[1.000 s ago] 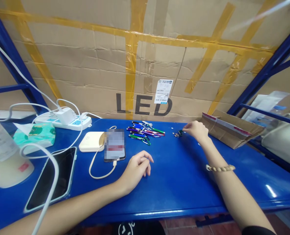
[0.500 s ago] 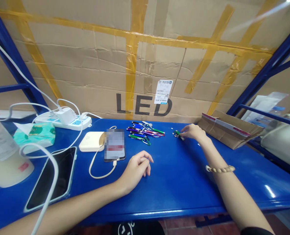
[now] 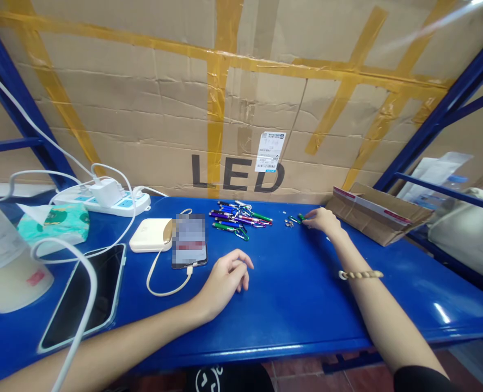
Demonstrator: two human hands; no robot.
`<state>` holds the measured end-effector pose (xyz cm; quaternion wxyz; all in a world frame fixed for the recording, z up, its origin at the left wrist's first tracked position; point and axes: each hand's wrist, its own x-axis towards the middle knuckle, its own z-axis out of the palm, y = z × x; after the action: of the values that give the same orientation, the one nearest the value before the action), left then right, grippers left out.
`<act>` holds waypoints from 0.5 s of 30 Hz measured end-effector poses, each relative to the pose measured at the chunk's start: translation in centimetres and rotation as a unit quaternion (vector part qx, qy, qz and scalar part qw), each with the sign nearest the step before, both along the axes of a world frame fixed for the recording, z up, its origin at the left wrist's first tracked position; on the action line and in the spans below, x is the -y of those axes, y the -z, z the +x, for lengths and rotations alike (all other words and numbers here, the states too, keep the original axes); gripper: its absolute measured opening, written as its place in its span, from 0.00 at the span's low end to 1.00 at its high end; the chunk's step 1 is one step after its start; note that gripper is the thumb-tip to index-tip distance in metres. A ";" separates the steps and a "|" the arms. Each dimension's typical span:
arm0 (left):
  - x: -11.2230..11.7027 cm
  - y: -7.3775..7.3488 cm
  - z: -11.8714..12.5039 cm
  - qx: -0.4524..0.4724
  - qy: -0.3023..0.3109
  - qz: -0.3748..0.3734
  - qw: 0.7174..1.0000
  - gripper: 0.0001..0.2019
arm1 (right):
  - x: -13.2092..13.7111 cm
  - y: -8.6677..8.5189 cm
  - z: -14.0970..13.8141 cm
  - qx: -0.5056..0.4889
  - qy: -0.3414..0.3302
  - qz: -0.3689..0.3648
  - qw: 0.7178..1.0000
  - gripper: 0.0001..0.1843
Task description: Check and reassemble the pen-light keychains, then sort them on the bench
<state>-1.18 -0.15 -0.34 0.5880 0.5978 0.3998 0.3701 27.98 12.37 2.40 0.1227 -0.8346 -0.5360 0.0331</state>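
Observation:
My right hand (image 3: 322, 220) reaches to the back right of the blue table, its fingertips closed on a small green tube (image 3: 301, 216) with a green carabiner clip (image 3: 294, 220). The fingers partly cover the tube, so its exact kind is unclear. Just left of it lie several small round metal pieces (image 3: 289, 224), which look like button cells. My left hand (image 3: 230, 275) rests on the table nearer me, loosely curled, fingers slightly apart, holding nothing. Beyond it lies a pile of slim coloured metal pen-like tubes (image 3: 241, 218), some with carabiner clips.
Left of the pile, a phone (image 3: 189, 239) is cabled to a cream power bank (image 3: 151, 235). Farther left are a larger phone (image 3: 84, 296), a tissue pack (image 3: 57, 226), a power strip (image 3: 141, 204) and a whitish container (image 3: 12, 261). An open cardboard box (image 3: 380, 215) stands right.
The green tube and its clip have shifted and turned at my right fingertips, uncovering more of the small round pieces. My left hand stays put. The view has moved slightly.

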 end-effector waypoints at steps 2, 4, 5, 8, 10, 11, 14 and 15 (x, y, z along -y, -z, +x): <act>0.0 0.1 0.0 0.002 0.001 0.002 1.000 0.05 | 0.0 0.2 0.0 -0.006 -0.005 -0.009 1.000 0.14; -0.1 0.1 0.0 0.001 0.003 0.004 1.000 0.05 | 0.0 0.3 -0.1 -0.010 -0.010 -0.014 1.000 0.12; -0.1 0.1 0.0 0.000 0.004 0.004 1.000 0.05 | 0.0 0.2 -0.1 -0.010 -0.013 -0.017 1.000 0.12; -0.1 0.1 0.0 0.002 0.003 0.003 1.000 0.05 | 0.2 -0.3 -0.6 -0.006 -0.023 -0.018 1.000 0.12; -0.1 0.1 0.0 0.003 0.002 0.004 1.000 0.05 | 0.4 -0.6 -1.3 0.018 -0.033 0.019 0.999 0.14; 0.0 0.1 0.0 0.003 0.002 0.004 1.000 0.05 | 0.5 -0.8 -1.8 0.034 -0.050 0.053 0.997 0.14; 0.0 0.1 0.0 0.000 0.003 0.005 1.000 0.05 | 0.9 -0.5 -4.5 0.051 -0.177 0.175 0.967 0.13; 0.0 0.1 0.0 -0.001 0.002 0.005 1.000 0.05 | 1.2 -0.3 -5.8 0.039 -0.235 0.207 0.949 0.14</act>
<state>-1.17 -0.10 -0.47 0.5853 0.6023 0.3973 0.3700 22.23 11.22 2.65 0.2609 -0.6421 -0.7160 -0.0833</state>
